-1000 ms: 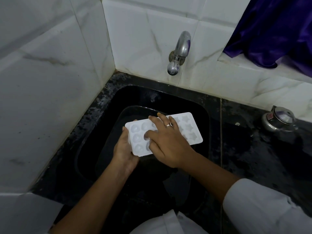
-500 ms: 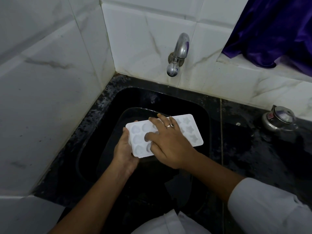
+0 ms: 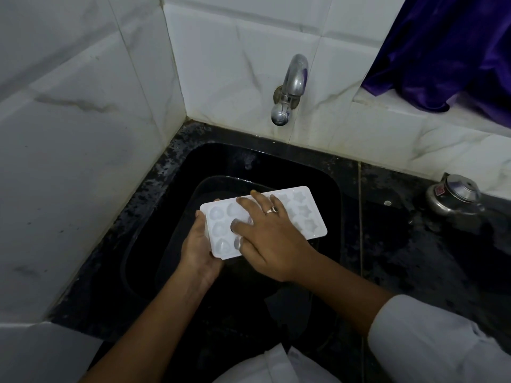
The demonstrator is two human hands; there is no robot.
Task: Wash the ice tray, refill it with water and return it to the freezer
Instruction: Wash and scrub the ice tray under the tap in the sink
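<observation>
**Washing stage, head view.** A white sleeve (image 3: 431, 344) covered the right forearm, nearest the camera. The left hand (image 3: 199, 255) clasped the short end of the tray (image 3: 307, 217) with the thumb on the rim. Most of its fingers were hidden underneath, presumably steadying the tray level. The right hand (image 3: 272, 241) lay spread on the tray's top, unclenched and grasping nothing. Its fingertips pressed into the moulds just beside the left hand, probably to rub them clean, and its palm covered the middle moulds. Star-shaped moulds showed beyond its knuckles.

Below both hands lay a dark basin (image 3: 221, 181) inside the sink (image 3: 336, 189), a position likely chosen so that run-off would fall there. Whether the basin or the moulds held water could not be told. The tap (image 3: 293, 87) stood beyond the hands, with no stream visible. To the right of the right hand, a dim metal pot (image 3: 453, 194) sat on the bench (image 3: 414, 250). Farther off, a purple cloth (image 3: 442, 51) was cut off by the frame.
</observation>
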